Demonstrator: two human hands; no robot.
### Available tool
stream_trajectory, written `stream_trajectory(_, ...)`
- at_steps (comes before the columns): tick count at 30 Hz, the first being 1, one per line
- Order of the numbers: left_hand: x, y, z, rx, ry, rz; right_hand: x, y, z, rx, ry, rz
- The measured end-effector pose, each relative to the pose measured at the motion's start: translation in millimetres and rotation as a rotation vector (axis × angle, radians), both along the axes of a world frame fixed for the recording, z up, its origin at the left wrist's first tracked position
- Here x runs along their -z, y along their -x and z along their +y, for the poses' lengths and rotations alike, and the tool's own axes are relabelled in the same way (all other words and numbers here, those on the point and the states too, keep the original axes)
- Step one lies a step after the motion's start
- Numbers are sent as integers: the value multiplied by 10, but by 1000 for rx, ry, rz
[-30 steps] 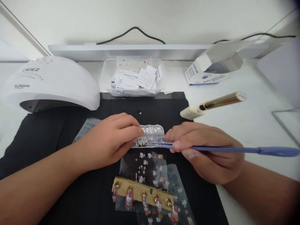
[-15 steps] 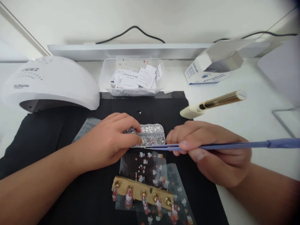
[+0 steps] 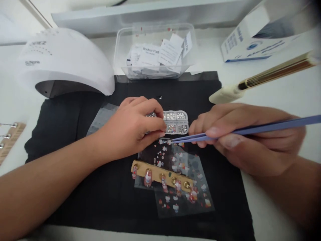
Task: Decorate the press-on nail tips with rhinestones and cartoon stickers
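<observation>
My left hand (image 3: 140, 125) is closed over the left part of a clear compartment case of rhinestones (image 3: 182, 129), thumb at its near edge and fingers curled on top. My right hand (image 3: 250, 137) pinches blue tweezers (image 3: 240, 131). The tweezer tips point left, just below the case and over a clear nail sticker sheet (image 3: 147, 154); whether they hold anything is too small to tell. Nearer me, several decorated pink nail tips (image 3: 148, 178) stand on gold studs along a tan strip (image 3: 155, 171), which rests on the sheets.
A white nail lamp (image 3: 75, 60) stands at the left. Behind the black mat (image 3: 100, 197) sits a clear tub (image 3: 120, 50) of alcohol pads. At right are an alcohol pad box (image 3: 248, 45) and a cream and gold tube (image 3: 228, 93). A spiral-bound item (image 3: 11, 140) lies far left.
The head view has tilted down and drawn closer. The tweezer tips have moved from the case's near edge to the sheet just below it. My left hand stays on the case.
</observation>
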State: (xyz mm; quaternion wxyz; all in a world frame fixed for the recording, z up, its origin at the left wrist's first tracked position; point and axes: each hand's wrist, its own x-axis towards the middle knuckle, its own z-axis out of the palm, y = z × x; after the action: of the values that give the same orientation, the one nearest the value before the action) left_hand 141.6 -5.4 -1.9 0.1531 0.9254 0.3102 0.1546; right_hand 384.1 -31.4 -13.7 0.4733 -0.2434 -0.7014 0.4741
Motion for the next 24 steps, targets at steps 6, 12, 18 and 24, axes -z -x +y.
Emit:
stream_trajectory(6,-6,7,20,20,11,7,-22,14,11,-36,-41,-44)
stream_trajectory(12,4,10,33,29,17,-5,-36,23,-10,-43,-28,-34)
stream_trajectory(18,13,19,50,51,2,-46,-26,47,-46,-45,-8,-33)
stream_trajectory(24,9,38,59,69,-37,-15,-73,141,-133,-62,-62,176)
